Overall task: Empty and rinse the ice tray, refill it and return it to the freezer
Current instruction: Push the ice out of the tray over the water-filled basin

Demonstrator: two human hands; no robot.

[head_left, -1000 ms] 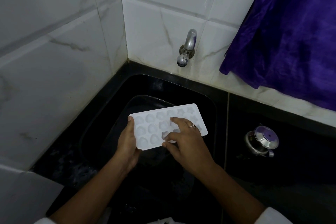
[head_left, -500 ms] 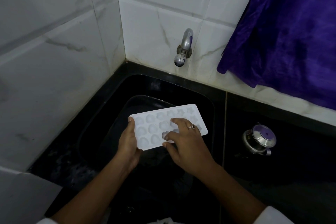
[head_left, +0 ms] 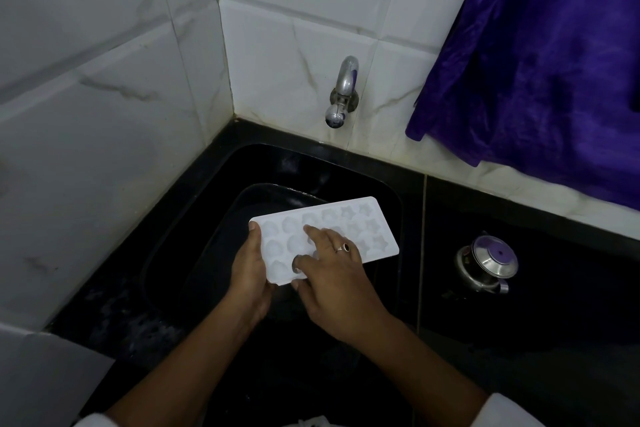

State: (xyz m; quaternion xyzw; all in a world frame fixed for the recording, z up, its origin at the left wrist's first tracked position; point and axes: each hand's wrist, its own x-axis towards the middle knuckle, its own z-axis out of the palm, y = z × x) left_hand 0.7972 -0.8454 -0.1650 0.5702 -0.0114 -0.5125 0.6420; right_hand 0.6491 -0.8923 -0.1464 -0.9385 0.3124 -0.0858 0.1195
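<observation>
Over the black sink [head_left: 398, 184], below the wall tap [head_left: 341, 90]: one white ice tray [head_left: 377, 236], hollows upward, long side running left to right, raised above a dark tub [head_left: 207, 253] set in the sink. Gripped at its left short end by the left hand [head_left: 249, 274], thumb lying on the top face at the far corner, fingers curled out of sight beneath. Laid across the tray's top, the right hand [head_left: 336, 274], fingers spread and almost straight, forefinger stretched to the far row, thumb tip pressed into a hollow by the near edge; touching only, clasping nothing. One dark-stoned ring [head_left: 343, 248] on that hand. Two hands, two bare forearms, a scrap of white sleeve at each lower corner. On the tray, three rows of moulded hollows, six countable in the far row, star shapes at the right end, several others covered by the right hand; whether wet, filled or dry, impossible to tell. One tap, no stream under it. To the right on the black counter [head_left: 571, 340], well apart from the tray, one small steel pot [head_left: 486, 263] with a lid. Above it, one purple cloth [head_left: 536, 80] hanging against white marbled tiles [head_left: 104, 97].
</observation>
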